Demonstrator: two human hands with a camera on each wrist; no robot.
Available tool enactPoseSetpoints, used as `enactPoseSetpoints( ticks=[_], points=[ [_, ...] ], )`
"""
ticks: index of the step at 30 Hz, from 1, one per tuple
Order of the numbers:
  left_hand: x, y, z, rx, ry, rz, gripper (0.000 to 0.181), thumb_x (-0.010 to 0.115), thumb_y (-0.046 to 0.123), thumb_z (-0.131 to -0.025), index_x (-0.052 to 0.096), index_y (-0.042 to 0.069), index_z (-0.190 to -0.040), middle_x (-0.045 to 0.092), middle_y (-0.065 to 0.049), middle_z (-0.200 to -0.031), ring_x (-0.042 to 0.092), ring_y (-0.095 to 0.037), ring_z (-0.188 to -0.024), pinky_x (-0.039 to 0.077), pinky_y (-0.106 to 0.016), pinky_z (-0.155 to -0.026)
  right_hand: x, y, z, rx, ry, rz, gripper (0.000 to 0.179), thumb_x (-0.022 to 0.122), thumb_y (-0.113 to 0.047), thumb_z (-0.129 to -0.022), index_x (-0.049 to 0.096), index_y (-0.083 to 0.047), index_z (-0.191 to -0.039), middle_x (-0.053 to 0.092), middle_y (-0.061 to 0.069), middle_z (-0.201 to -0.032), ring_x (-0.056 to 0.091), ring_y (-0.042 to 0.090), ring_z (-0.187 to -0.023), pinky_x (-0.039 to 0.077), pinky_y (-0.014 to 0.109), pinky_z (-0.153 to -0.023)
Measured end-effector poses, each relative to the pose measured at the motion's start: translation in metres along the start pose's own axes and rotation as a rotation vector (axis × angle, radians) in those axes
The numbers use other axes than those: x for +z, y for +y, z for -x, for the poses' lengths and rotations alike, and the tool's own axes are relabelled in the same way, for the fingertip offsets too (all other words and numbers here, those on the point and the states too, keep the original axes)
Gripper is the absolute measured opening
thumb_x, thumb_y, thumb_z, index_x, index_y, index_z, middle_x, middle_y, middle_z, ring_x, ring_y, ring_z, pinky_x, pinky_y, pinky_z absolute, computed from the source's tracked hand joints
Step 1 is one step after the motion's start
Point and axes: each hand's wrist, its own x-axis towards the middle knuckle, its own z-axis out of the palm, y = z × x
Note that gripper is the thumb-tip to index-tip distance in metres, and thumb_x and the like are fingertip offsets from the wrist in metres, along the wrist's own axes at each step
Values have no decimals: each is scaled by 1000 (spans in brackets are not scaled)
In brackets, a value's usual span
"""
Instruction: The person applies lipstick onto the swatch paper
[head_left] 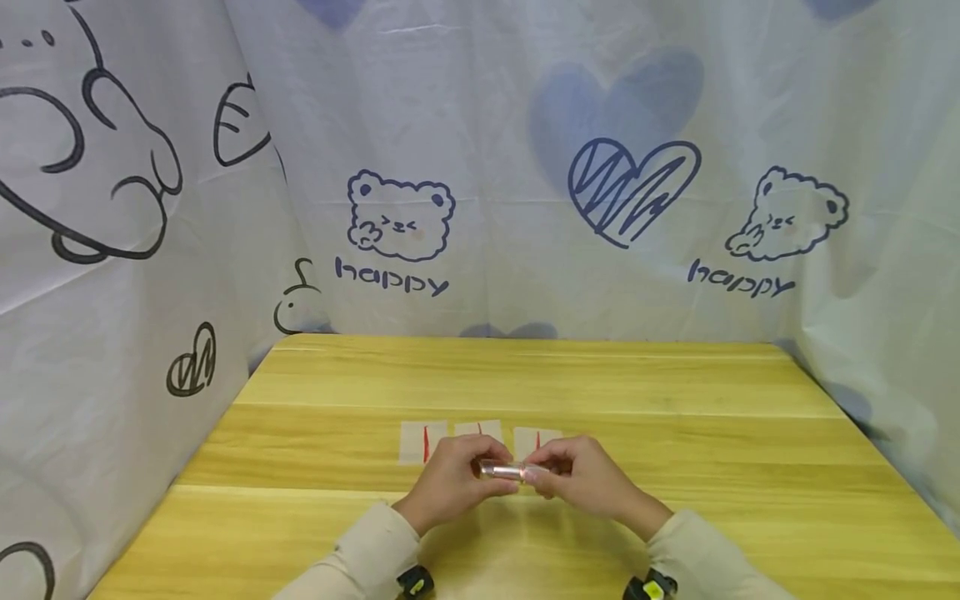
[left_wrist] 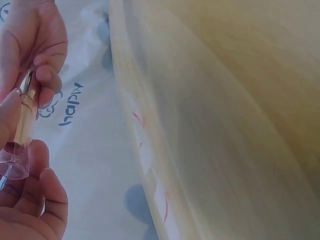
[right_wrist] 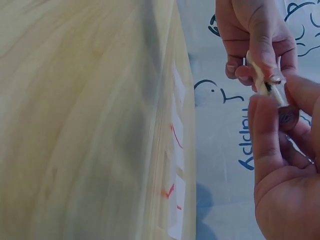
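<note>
Both hands meet over the table around a short, slim, shiny tube [head_left: 501, 472], held roughly level. My left hand [head_left: 456, 473] grips its left end between thumb and fingers. At the other end, the right hand [head_left: 588, 477] pinches it with thumb and fingertips. Up close in the left wrist view, the tube has a gold body [left_wrist: 25, 120] and a clear pinkish end [left_wrist: 17, 167]. A round end face [right_wrist: 287, 117] with faint marks shows in the right wrist view. Fingers hide parts of the tube, and I cannot tell its exact kind.
Beyond the hands, three pale paper squares with red strokes lie in a row: a left one [head_left: 412, 443], a middle one [head_left: 491, 428] and a right one [head_left: 551, 433]. They are on a wooden table [head_left: 300, 533]. White printed curtains [head_left: 487, 125] enclose its back and sides.
</note>
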Motion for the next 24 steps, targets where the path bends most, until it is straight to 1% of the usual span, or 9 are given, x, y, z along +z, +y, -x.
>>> enactPoseSetpoints(
  ticks=[3, 5, 6, 8, 12, 16, 19, 21, 24],
  points=[
    [-1, 1, 0, 10, -12, 23, 20, 83, 17, -77, 72, 8, -90, 70, 0, -84, 54, -2, -66, 48, -21, -56, 0, 0, 1, -9, -18, -45, 18, 66, -14, -94, 71, 3, -99, 68, 15, -78, 60, 9, -62, 53, 27, -55],
    [-2, 1, 0, 13, -19, 26, 20, 83, 17, -76, 72, 8, -90, 70, 2, -85, 54, -2, -66, 47, -21, -56, 0, 0, 2, -18, -36, -61, 19, 66, -13, -94, 70, 4, -100, 67, 17, -80, 61, 10, -63, 54, 30, -56],
    [-2, 1, 1, 12, -24, 27, 20, 84, 17, -76, 72, 9, -90, 70, 3, -85, 54, -2, -66, 47, -22, -56, 0, 0, 2, -19, -46, -51, 19, 66, -13, -94, 70, 4, -102, 68, 16, -81, 61, 10, -64, 55, 30, -57],
    [-2, 1, 1, 10, -34, 26, 20, 85, 16, -75, 72, 10, -90, 69, 4, -85, 54, -2, -67, 48, -22, -56, 0, 1, 2, -35, -67, -3, 20, 67, -15, -93, 70, 2, -104, 69, 12, -84, 62, 10, -67, 55, 29, -59],
    [-3, 1, 0, 13, -43, 5, 22, 86, 16, -73, 73, 12, -90, 69, 5, -86, 51, -2, -65, 46, -21, -55, 0, 1, 1, -61, -92, 133, 23, 72, -21, -90, 71, -5, -106, 69, -1, -90, 63, 8, -77, 54, 26, -67],
    [-3, 2, -3, 23, -57, -19, 24, 86, 18, -74, 72, 11, -93, 69, 4, -86, 51, -3, -64, 46, -21, -55, 2, 0, 0, -85, -86, 220, 23, 76, -23, -86, 71, -10, -104, 67, -6, -91, 62, 7, -80, 54, 26, -70],
    [-6, 2, -5, -3, -86, -22, 30, 83, 20, -77, 71, 8, -102, 69, 3, -88, 57, -5, -71, 49, -21, -59, 3, 0, 0, -92, -69, 257, 21, 75, -21, -87, 70, -11, -104, 66, -7, -91, 61, 7, -80, 54, 26, -71],
    [-10, 0, -6, -41, -100, -33, 34, 80, 22, -81, 68, 6, -109, 68, 1, -93, 60, -8, -76, 51, -23, -63, 2, 1, 0, -81, -44, 266, 19, 74, -18, -88, 69, -10, -105, 65, -6, -91, 61, 8, -81, 54, 27, -72],
    [-20, -5, -5, -113, -107, -59, 37, 75, 25, -87, 64, 4, -116, 66, -6, -101, 62, -15, -85, 52, -27, -68, -1, 5, 0, -47, 41, 283, 18, 73, -14, -88, 68, -9, -104, 65, -5, -91, 61, 10, -81, 54, 28, -73]
  ],
)
